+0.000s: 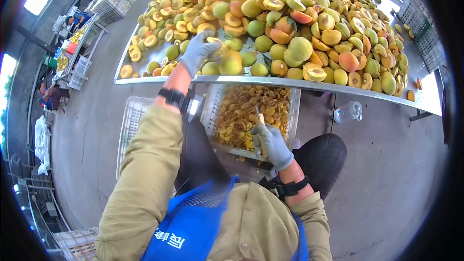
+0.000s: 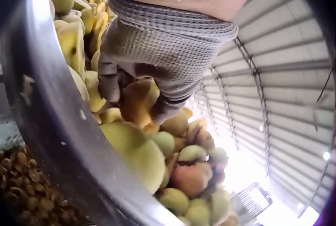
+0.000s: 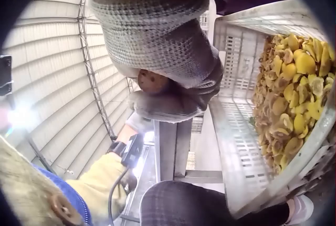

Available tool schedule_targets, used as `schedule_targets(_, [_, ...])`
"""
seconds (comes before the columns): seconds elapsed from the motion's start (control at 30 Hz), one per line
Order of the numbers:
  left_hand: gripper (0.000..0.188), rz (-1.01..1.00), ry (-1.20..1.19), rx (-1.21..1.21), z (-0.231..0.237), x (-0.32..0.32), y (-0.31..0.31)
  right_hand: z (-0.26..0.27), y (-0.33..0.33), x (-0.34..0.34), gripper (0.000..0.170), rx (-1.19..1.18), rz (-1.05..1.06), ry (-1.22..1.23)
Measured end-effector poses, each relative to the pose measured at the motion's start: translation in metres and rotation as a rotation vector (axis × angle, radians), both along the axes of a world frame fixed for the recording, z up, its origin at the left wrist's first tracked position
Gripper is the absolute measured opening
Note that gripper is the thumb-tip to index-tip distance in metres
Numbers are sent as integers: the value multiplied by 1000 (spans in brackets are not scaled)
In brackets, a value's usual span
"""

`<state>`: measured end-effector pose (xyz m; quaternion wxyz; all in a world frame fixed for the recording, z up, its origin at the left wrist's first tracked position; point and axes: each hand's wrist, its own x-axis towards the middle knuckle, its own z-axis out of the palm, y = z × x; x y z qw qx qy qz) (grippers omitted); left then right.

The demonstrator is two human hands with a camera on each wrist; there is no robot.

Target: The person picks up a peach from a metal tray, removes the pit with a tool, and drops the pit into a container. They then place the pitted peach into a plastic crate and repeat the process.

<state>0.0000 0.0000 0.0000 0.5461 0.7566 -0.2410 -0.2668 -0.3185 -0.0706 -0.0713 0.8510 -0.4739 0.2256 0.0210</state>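
Dressed in a khaki shirt (image 1: 256, 229) with round buttons (image 1: 248, 208) beneath a blue vest (image 1: 195, 224) bearing white lettering; gloved in textured grey knit on left hand (image 1: 199, 52) and right hand (image 1: 272, 146); fitted with black wrist straps (image 1: 294, 187), a dark cable (image 3: 114, 186) and dark checked trousers (image 3: 181, 205).

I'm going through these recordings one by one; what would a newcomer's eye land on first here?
First, the huge heap of fruit, much of it halved, spread over the metal table. Next, the white crate of yellow-brown pieces below the table's near edge. Then the gloves: the left hand holds a fruit piece at the heap's near side; the right hand, lower down, grips a wooden-handled tool.
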Motion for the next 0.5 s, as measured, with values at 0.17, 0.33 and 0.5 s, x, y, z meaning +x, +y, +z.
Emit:
schedule_targets(0.17, [37, -78, 594, -815, -8, -80, 50, 30, 11, 2, 36, -260, -76, -55])
schedule_targets(0.33, [22, -26, 773, -950, -14, -132, 65, 64, 43, 15, 21, -371, -77, -121])
schedule_targets(0.5, [36, 50, 808, -943, 0, -166, 62, 70, 62, 27, 24, -804, -135, -155])
